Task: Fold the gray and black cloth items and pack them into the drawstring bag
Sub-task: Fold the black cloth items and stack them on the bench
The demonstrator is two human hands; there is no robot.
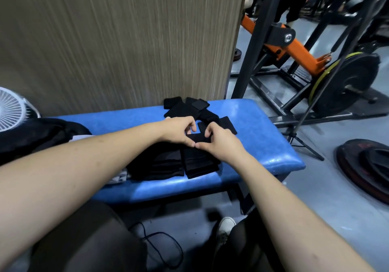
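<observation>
In front of you is a blue padded tabletop (263,124), set against a tall wood-grain panel (115,40). At its far left you see part of a white fan (10,109). To your right stands a black and orange weight machine (294,46) loaded with a black weight plate (349,82), with more plates (366,166) lying flat on the gray floor (326,198). A thin tripod (303,143) stands just beside the tabletop. Below, a black cable (162,248) loops across the floor near a white shoe (225,227).
</observation>
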